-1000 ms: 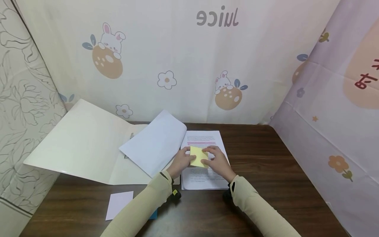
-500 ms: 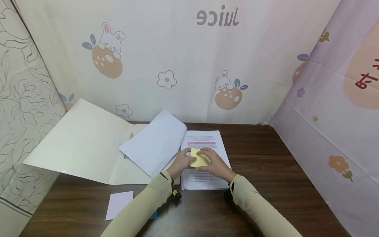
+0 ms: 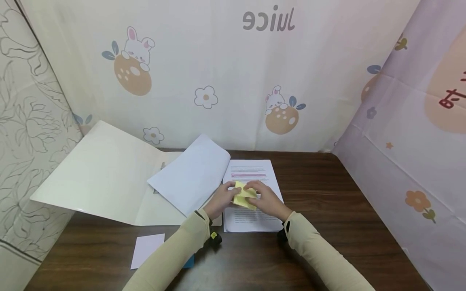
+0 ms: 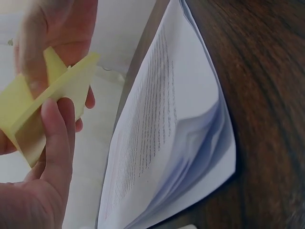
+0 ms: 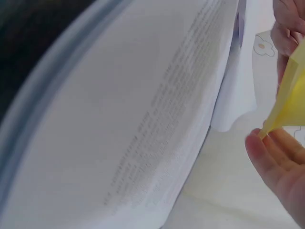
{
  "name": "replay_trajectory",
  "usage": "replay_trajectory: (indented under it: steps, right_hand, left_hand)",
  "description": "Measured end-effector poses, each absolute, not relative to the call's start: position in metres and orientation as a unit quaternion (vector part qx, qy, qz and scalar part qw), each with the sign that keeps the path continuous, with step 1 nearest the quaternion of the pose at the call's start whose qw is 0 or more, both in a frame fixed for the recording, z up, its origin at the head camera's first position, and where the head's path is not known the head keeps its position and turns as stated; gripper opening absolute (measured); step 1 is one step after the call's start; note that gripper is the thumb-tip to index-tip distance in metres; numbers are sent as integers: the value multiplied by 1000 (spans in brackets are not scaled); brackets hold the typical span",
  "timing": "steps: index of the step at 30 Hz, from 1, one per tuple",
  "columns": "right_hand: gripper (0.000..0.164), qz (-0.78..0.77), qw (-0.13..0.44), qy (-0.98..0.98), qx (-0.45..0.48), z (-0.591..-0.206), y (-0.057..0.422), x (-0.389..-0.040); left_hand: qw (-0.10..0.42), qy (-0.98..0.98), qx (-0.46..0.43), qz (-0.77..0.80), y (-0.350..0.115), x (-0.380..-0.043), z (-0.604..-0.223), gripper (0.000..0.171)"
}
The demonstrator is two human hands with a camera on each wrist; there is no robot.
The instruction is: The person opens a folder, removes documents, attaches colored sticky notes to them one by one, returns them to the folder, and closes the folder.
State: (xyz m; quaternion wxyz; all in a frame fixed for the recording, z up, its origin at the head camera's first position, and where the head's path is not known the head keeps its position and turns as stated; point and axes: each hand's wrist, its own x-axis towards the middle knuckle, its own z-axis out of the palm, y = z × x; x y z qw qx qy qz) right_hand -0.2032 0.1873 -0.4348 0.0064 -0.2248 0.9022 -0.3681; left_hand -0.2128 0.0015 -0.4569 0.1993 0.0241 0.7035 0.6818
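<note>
Lifted since half a second ago, the top leaf [image 3: 246, 194] now stands partly away from the yellow pad [image 3: 242, 202] beneath it. Nearest on the desk [image 3: 240, 262] lies a pale card [image 3: 147, 248]; past it the left hand [image 3: 219, 200] has its fingers clamped on the yellow pad while the right hand [image 3: 270, 200] pinches a yellow edge, apparently a peeling step that calls next for a steady left hold and gentle right pull. Below the yellow pad lies the printed stack [image 3: 247, 220], while the open folder [image 3: 105, 169] reaches farther back, towards the patterned curtain [image 3: 236, 52].
</note>
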Motion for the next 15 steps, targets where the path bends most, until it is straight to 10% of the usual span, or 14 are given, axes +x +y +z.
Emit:
replay_trajectory:
  steps: [15]
  right_hand:
    - [19, -398, -60, 900, -167, -436, 189, -209]
  left_hand:
    - [194, 713, 61, 671, 2, -210, -453, 54]
